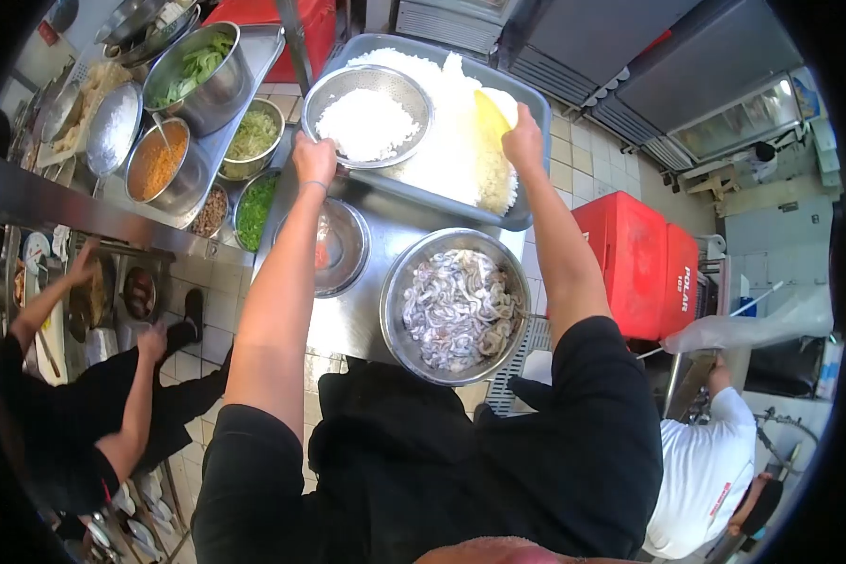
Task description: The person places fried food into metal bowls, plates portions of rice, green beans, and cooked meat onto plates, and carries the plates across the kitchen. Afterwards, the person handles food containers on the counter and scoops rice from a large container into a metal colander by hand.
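My left hand is closed on the near-left rim of a perforated metal colander, which has a heap of white rice in it. The colander overlaps the left part of a large grey tub filled with more rice. In my right hand, closed at the tub's right side, is a curved yellow plastic piece pressed against the rice; its exact kind is not clear. Nearer to me, a steel bowl of raw squid-like pieces stands at the counter's edge.
Another steel bowl sits under my left forearm. Pots of chopped greens and orange shreds stand on the left shelf. A red cooler box is at right. One person works at left, another at right.
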`<state>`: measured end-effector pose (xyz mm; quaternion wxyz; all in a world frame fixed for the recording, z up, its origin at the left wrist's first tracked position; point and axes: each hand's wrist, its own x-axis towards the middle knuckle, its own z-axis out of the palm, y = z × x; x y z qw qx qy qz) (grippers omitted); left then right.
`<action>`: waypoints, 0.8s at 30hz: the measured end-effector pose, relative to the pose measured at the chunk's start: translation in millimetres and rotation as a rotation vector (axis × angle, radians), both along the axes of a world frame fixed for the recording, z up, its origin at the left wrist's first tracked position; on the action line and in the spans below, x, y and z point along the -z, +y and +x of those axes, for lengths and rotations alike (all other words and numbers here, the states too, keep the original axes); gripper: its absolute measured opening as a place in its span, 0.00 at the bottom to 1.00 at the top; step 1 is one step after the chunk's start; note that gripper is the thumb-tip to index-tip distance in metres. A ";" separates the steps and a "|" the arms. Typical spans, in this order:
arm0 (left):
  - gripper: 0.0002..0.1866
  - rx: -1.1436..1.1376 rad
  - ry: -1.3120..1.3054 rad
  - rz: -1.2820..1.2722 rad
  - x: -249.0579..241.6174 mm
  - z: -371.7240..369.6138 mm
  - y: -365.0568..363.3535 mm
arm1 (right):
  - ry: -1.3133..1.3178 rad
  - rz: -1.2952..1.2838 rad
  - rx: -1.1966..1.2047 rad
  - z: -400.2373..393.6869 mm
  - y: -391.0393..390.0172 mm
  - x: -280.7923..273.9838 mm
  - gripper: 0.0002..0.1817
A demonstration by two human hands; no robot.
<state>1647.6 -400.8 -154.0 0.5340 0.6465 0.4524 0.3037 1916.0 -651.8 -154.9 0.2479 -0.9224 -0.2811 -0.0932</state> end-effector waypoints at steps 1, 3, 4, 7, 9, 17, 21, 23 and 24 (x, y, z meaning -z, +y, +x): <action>0.22 0.011 0.001 -0.006 10.6 2.0 7.8 | 0.050 0.056 0.031 -4.6 -0.2 4.5 0.28; 0.22 0.008 0.018 0.061 21.5 5.2 14.5 | 0.124 -0.008 0.017 -20.2 1.5 6.4 0.27; 0.23 0.013 0.012 0.019 20.6 5.3 11.9 | 0.152 -0.036 0.012 -24.8 4.5 3.4 0.27; 0.24 0.006 -0.011 -0.046 9.3 3.6 4.2 | 0.242 0.021 0.013 -26.8 1.3 21.9 0.30; 0.23 0.018 -0.015 -0.039 10.3 3.8 5.6 | 0.334 0.053 0.014 -38.2 1.7 19.7 0.33; 0.22 0.110 -0.044 -0.094 10.2 3.2 6.9 | 1.080 0.529 0.065 -25.8 10.4 49.6 0.25; 0.27 0.205 0.286 -0.072 -26.0 2.9 8.2 | 1.346 0.740 0.140 -6.0 -6.6 30.7 0.18; 0.35 0.231 0.576 0.247 -12.8 6.1 31.4 | 1.338 0.797 0.167 3.2 -7.9 10.3 0.19; 0.35 0.226 0.577 0.251 -14.7 4.7 32.2 | 1.263 0.816 0.129 0.7 -7.0 -5.1 0.20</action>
